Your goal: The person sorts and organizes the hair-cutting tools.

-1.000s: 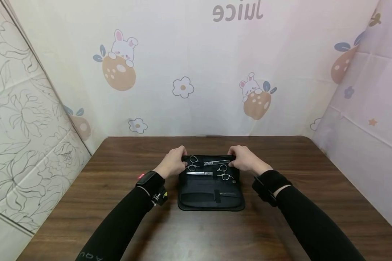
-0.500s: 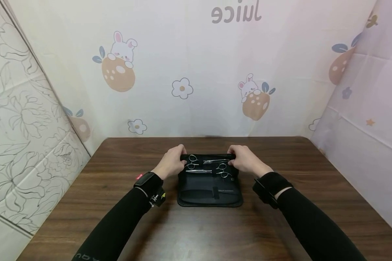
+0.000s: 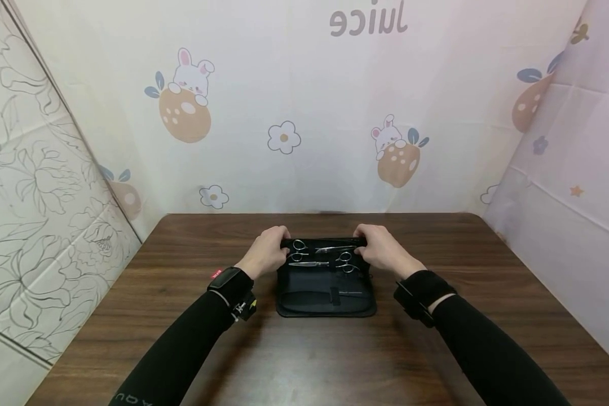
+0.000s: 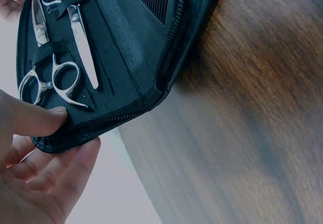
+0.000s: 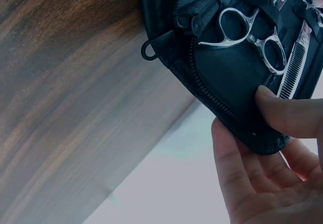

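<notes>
Left hand (image 3: 268, 249) pinching the black zip-up scissor case (image 3: 304, 279) at eleven o'clock, right hand (image 3: 383, 246) pinching it at one, thumbs on top, fingers beneath! We've got the case in the middle of the table (image 3: 193, 316), its twelve o'clock edge apparently raised. Thinning scissors (image 5: 295, 65) lie nearest that edge, straight-bladed scissors (image 4: 83, 45) next toward six, then a comb (image 4: 154, 2). For a good hold, we'd keep both corners level and our right thumb clear of that toothed blade. Out at twelve, a bunny-print curtain (image 3: 335, 113).
</notes>
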A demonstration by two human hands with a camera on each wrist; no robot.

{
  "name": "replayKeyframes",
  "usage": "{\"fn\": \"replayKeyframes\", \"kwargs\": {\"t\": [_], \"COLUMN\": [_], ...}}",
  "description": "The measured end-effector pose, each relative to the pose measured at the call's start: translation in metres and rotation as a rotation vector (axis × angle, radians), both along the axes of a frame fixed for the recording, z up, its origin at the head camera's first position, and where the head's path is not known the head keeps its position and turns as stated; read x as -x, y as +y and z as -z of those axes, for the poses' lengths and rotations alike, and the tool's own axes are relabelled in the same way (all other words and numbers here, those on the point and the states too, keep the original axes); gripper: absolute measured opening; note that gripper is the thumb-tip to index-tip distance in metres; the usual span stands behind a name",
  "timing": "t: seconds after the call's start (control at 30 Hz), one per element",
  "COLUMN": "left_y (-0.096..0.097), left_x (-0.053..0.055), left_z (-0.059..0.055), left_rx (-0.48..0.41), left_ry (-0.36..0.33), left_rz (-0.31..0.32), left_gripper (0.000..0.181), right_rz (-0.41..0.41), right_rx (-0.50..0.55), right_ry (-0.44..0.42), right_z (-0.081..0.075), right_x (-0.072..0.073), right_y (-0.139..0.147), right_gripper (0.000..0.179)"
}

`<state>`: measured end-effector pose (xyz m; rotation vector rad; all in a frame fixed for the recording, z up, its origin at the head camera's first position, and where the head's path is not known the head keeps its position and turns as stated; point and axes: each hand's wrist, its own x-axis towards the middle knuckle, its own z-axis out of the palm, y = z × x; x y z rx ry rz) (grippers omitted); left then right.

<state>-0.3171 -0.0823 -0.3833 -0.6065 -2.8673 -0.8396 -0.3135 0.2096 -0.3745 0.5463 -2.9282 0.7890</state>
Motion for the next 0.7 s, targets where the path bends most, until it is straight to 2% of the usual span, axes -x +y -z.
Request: {"fn": "replayKeyframes", "kwargs": {"t": [0.37,0.7], "left_y": [0.0011,0.0018], "left_x": [0.0018,-0.0004], "left_z": [-0.0018,-0.0039], "left_rx": [0.018,0.003], "left_ry": [0.077,0.104], "left_rz": [0.002,-0.003], "left_gripper": [0.014,0.010], "right_rz": [0.008,0.025], "right_rx": [0.018,0.012], "right_ry": [0.055,0.111], "right_z": [-0.0007,-0.0010], "right_x": [-0.0027,-0.0036], "right_y": [-0.0002,-0.0008], "right_gripper": [0.017,0.018]}}
